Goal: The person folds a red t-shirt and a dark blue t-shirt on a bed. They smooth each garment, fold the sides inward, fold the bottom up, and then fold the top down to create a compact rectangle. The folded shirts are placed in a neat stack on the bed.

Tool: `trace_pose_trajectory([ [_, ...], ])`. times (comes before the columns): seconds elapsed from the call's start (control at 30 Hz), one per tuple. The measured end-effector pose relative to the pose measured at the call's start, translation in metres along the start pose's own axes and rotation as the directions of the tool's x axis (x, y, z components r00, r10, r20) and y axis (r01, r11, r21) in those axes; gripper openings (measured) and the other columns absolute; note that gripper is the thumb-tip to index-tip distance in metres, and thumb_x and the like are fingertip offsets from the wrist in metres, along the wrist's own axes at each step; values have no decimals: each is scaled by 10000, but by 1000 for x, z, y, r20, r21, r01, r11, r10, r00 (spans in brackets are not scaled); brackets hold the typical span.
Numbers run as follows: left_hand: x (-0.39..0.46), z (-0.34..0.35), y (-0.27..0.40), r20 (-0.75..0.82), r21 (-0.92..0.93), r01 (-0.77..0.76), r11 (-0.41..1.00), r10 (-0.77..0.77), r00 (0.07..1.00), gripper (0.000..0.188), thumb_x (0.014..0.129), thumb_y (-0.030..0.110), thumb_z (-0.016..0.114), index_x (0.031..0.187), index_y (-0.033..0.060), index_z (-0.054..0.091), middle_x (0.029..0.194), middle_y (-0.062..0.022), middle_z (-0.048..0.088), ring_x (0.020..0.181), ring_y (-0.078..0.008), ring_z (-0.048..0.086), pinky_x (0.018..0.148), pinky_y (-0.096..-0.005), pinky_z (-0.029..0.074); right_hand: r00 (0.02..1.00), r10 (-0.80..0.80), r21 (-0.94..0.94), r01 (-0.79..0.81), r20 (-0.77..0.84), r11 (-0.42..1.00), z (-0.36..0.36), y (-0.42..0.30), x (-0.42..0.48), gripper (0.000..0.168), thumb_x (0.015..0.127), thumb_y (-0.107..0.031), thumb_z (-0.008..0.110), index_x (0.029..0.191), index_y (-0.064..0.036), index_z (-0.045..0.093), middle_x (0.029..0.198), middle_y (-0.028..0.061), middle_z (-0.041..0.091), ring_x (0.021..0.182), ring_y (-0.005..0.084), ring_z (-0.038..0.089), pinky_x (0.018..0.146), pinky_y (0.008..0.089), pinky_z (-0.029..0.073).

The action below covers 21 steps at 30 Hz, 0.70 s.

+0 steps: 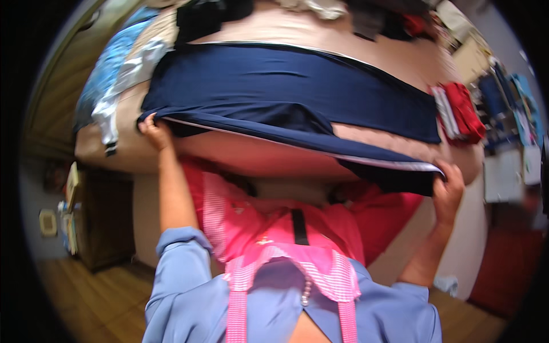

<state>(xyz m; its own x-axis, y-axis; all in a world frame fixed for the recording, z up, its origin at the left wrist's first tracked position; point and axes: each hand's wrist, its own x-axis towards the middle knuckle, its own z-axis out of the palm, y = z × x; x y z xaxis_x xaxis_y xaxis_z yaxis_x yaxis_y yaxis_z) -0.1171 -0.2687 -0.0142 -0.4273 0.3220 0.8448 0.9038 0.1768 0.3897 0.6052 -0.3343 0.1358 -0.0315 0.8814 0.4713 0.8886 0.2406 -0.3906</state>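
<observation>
A pair of dark blue trousers (266, 85) with a white side stripe lies stretched sideways across the bed (240, 152). My left hand (157, 132) grips the waist end of the trousers at the left. At the right, my right hand (448, 185) is closed on the hem end of the near leg. Between my hands the near leg's edge is pulled fairly straight and raised, with its striped side towards me. The far leg lies flat on the bed, its hem close to a folded red garment (463, 112).
White clothing (141, 68) and light blue clothing (105, 73) lie at the bed's left. Black clothing (199, 21) and a dark grey garment (364, 19) lie at the far side. A wooden cabinet (107, 218) stands lower left; stacked items (502, 94) are at the right.
</observation>
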Motion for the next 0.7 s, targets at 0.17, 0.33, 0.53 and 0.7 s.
trace_pose_trajectory([
  [0.17, 0, -2, 10, -158, -239, 315, 919, -357, 921, 172, 834, 146, 586, 929, 6, 617, 982, -161, 607, 966, -315, 566, 896, -384, 431, 997, 12, 76, -6, -77, 997, -5, 32, -31, 189, 799, 85, 554, 960, 3, 611, 933, 86, 589, 834, 202, 572, 772, 287, 452],
  [0.33, 17, -17, 16, -143, -655, 370, 659, -589, 795, 94, 870, 64, 565, 947, 12, 578, 1053, -102, 592, 941, -212, 562, 910, -335, 435, 878, 432, 779, -415, 207, 471, -14, 34, -32, 91, 925, -71, 566, 1010, -71, 600, 913, 26, 626, 554, 38, 444, 462, 172, 330],
  [0.53, 73, -3, 30, -135, -584, 257, 770, -404, 905, 160, 831, 20, 551, 961, 7, 642, 992, -63, 633, 914, -177, 575, 882, -304, 446, 869, 488, 817, -336, 78, 469, -4, 48, 6, 134, 910, -117, 612, 1041, -88, 605, 841, -20, 598, 609, 47, 509, 504, 164, 394],
  [0.7, 135, 45, 47, -52, -246, 50, 968, -65, 997, 194, 768, 63, 545, 918, 25, 663, 962, -129, 660, 936, -277, 607, 892, -351, 448, 850, 526, 780, -342, 19, 524, 22, 62, 71, 95, 890, -121, 638, 978, -86, 633, 693, -26, 591, 489, 46, 528, 419, 169, 352],
])
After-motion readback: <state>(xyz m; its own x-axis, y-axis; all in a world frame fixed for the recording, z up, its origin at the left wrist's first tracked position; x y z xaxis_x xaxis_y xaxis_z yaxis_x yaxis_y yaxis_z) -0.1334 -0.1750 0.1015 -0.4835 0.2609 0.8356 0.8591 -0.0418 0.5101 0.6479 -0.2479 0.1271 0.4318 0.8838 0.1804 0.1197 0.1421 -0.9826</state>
